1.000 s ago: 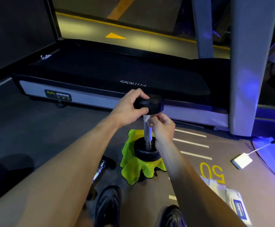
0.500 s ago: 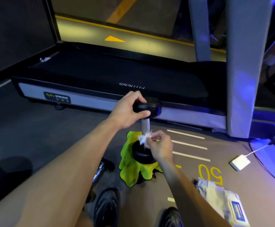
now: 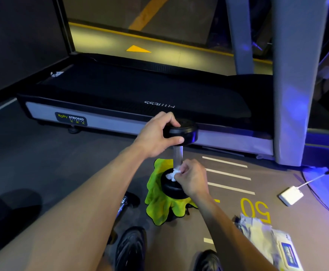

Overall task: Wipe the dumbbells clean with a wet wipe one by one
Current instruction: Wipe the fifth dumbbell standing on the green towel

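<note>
Left hand (image 3: 155, 136) grips upright dumbbell (image 3: 179, 151), right hand (image 3: 192, 178) pinches wipe (image 3: 171, 174) (at handle base)

Dim gym lighting, blue-violet glow at right, yellow-lit floor beyond, wide-angle bending at edges, soft detail

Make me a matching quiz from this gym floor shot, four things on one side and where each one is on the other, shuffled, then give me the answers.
Things:
1. left hand
2. right hand
3. green cloth
4. pack of wipes

Places:
A. lying on the floor near the yellow number 50
B. gripping the top end of the upright dumbbell
C. spread under the dumbbell's bottom end
D. pinching a white wipe at the foot of the handle

Pairs: 1-B, 2-D, 3-C, 4-A
</note>
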`<state>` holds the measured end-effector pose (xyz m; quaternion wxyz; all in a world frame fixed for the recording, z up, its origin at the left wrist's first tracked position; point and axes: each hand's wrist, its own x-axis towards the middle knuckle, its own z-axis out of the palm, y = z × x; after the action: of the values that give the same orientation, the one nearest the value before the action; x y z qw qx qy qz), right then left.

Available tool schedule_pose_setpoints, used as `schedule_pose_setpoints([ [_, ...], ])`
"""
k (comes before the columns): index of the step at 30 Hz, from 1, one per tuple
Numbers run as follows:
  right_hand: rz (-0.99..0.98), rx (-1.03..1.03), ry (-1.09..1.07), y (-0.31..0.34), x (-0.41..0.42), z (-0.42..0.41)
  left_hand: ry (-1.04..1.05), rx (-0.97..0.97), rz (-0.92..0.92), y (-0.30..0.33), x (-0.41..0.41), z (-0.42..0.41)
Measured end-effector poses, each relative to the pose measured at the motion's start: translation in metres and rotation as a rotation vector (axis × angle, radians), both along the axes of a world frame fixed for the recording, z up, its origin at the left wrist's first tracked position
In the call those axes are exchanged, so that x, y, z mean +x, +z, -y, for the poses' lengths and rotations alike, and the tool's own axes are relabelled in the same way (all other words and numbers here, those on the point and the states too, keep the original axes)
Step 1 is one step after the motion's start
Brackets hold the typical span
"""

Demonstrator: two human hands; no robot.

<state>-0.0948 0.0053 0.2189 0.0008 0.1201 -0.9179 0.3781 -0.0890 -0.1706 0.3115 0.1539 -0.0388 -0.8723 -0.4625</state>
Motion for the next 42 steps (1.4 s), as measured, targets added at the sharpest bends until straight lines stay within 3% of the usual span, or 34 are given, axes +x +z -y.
schedule_pose_setpoints([
  [4,-0.082,-0.039,-0.008,0.006,-0.008,-0.006,0.003,0.011,-0.013,0.0,-0.001,-0.001],
  [9,0.013,-0.004,-0.029,0.001,-0.003,-0.012,-0.025,0.009,-0.015,-0.001,0.0,-0.002],
  [15,-0.013,-0.346,-0.132,0.021,-0.013,-0.001,-0.03,0.007,-0.022,0.0,-0.004,-0.008],
  [20,0.099,-0.32,-0.183,0.0,0.009,-0.005,-0.039,-0.007,-0.039,-0.002,-0.005,-0.007],
  [26,-0.001,-0.436,-0.249,0.032,-0.012,0.015,-0.04,-0.011,-0.064,-0.002,-0.006,-0.008],
  [32,0.186,-0.315,-0.145,0.0,0.014,0.0,-0.043,0.002,-0.061,-0.004,-0.004,-0.004],
  [37,0.146,-0.484,-0.241,0.031,-0.017,0.02,-0.06,-0.028,-0.08,-0.004,-0.005,-0.007],
  [42,0.18,-0.2,-0.029,-0.008,0.012,-0.005,-0.063,-0.046,-0.062,-0.006,-0.004,-0.002],
])
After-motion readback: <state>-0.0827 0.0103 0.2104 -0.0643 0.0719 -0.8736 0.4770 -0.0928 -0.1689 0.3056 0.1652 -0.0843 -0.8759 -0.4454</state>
